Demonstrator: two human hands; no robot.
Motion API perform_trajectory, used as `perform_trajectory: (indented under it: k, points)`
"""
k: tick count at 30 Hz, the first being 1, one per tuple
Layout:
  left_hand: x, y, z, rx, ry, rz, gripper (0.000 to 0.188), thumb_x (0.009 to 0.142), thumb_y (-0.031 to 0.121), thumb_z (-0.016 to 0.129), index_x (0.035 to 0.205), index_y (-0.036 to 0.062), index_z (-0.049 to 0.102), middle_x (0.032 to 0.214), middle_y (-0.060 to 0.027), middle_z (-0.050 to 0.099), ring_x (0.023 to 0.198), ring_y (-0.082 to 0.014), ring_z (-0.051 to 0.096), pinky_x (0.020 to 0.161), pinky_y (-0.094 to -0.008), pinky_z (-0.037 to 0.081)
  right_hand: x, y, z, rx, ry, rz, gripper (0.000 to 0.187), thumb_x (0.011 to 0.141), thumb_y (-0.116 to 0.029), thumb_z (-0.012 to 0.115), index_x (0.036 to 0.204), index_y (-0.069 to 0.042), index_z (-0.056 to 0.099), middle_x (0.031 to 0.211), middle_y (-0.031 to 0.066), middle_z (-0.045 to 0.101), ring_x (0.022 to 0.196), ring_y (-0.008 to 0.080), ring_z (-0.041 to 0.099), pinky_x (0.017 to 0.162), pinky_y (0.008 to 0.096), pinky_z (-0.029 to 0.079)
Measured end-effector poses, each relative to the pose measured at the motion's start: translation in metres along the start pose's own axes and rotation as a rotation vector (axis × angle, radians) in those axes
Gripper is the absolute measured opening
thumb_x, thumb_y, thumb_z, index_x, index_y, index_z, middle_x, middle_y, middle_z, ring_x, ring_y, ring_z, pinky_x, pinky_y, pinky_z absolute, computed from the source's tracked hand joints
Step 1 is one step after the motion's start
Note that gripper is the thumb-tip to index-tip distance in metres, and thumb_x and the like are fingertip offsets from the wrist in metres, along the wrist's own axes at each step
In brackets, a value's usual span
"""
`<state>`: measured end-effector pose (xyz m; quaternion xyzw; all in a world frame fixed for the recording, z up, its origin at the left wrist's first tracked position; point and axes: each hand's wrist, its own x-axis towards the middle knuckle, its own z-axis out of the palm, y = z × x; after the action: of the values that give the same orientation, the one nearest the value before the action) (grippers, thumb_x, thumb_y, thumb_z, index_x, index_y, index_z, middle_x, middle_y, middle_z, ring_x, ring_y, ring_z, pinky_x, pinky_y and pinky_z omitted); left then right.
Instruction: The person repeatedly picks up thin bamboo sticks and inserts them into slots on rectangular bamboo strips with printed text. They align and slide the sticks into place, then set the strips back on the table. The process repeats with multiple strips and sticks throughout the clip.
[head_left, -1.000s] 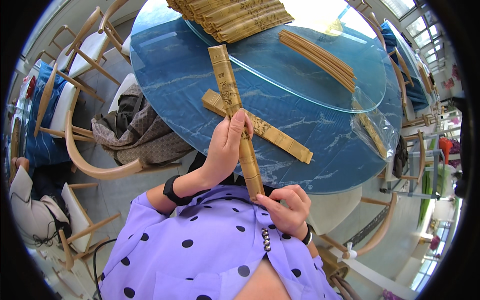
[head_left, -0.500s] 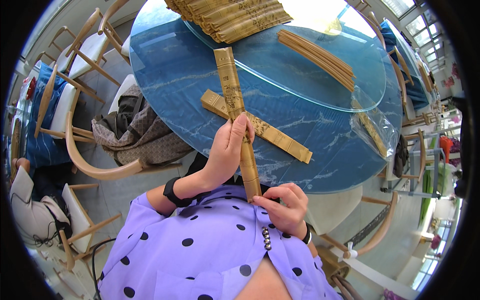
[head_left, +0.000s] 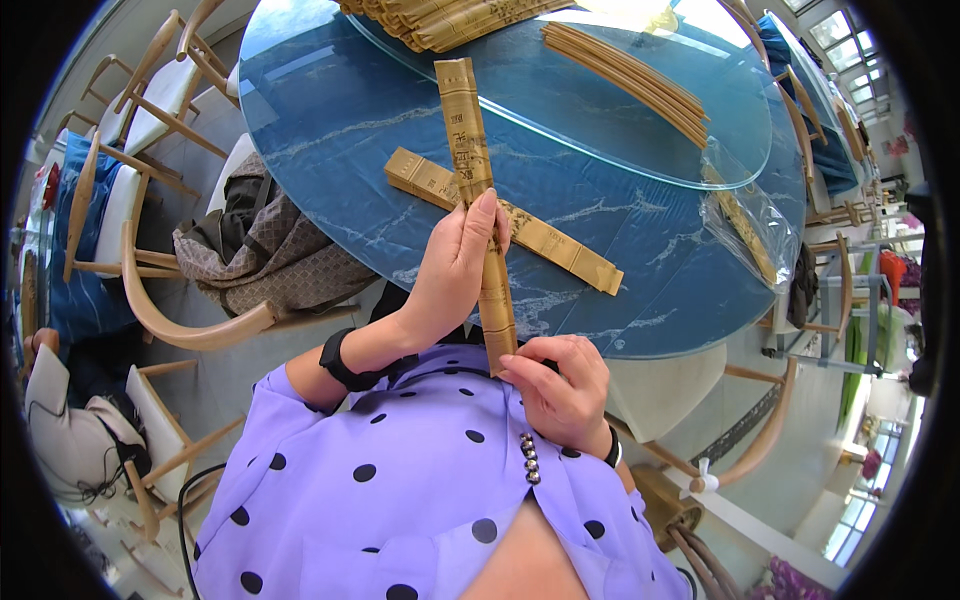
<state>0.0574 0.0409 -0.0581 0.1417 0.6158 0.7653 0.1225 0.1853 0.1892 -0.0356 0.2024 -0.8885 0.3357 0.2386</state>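
Note:
A long golden-brown paper chopstick sleeve with dark printing slants up from my chest over the table. Around its middle my left hand is closed, thumb on top. At the near end my right hand pinches the sleeve's edge between thumb and forefinger, the other fingers curled. Whether anything is inside the sleeve cannot be seen. Beneath it, crossing at an angle, more flat sleeves lie stacked on the blue table. Several brown chopsticks lie side by side on the glass turntable.
A large pile of matching sleeves sits at the far side. A clear plastic bag with a sleeve in it lies by the right edge of the round blue table. A patterned bag rests on a wooden chair at left.
The table and both hands appear slightly higher in view. My right hand's fingers are more tightly curled at the sleeve's near end. My left hand keeps its hold.

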Motion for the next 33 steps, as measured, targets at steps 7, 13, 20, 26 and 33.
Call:
perform_trajectory:
  k: [7,13,20,26,33]
  points:
    - [0.003,0.005,-0.003,-0.008,0.018,0.008,0.043,0.114,0.041,0.035,0.089,0.0081,0.050,0.076,0.0000,0.050,0.069,-0.0078,0.043,0.066,-0.0235,0.038,-0.003,-0.002,0.006,0.191,0.042,0.274,0.027,0.072,-0.004,0.086,0.095,-0.003,0.072,0.093,0.0095,0.071,0.077,0.0261,0.069,0.064,0.0347,0.056]
    - [0.015,0.009,-0.004,0.081,0.000,0.028,0.044,0.113,0.040,0.037,0.086,0.0088,0.052,0.075,0.0009,0.050,0.069,-0.0070,0.042,0.066,-0.0236,0.038,0.006,0.004,-0.005,0.049,0.028,0.071,0.027,0.069,-0.010,0.088,0.091,-0.005,0.075,0.090,0.0067,0.072,0.070,0.0205,0.068,0.059,0.0308,0.051]
    - [0.011,0.002,0.002,0.076,-0.010,-0.011,0.045,0.114,0.040,0.035,0.083,0.0098,0.049,0.075,0.0015,0.048,0.068,-0.0068,0.041,0.064,-0.0243,0.037,0.009,0.001,-0.008,-0.060,0.002,-0.011,0.019,0.069,-0.011,0.084,0.084,-0.008,0.073,0.086,0.0022,0.070,0.066,0.0166,0.065,0.062,0.0301,0.049]
    - [0.002,0.018,0.008,0.138,-0.139,-0.085,0.039,0.113,0.035,0.039,0.089,0.0070,0.053,0.079,0.0008,0.049,0.073,-0.0087,0.044,0.068,-0.0258,0.040,0.014,-0.001,-0.017,-0.085,0.005,-0.059,0.020,0.073,-0.013,0.084,0.086,-0.007,0.072,0.087,0.0028,0.070,0.067,0.0162,0.065,0.060,0.0286,0.049]
    - [0.030,0.078,-0.010,0.652,-0.293,-0.029,0.022,0.107,0.022,0.053,0.108,0.0000,0.055,0.086,-0.0105,0.061,0.078,-0.0233,0.058,0.073,-0.0370,0.048,0.028,0.012,-0.048,-0.095,-0.132,-0.119,0.021,0.079,-0.020,0.084,0.082,-0.006,0.068,0.084,0.0032,0.067,0.067,0.0171,0.065,0.059,0.0291,0.049]
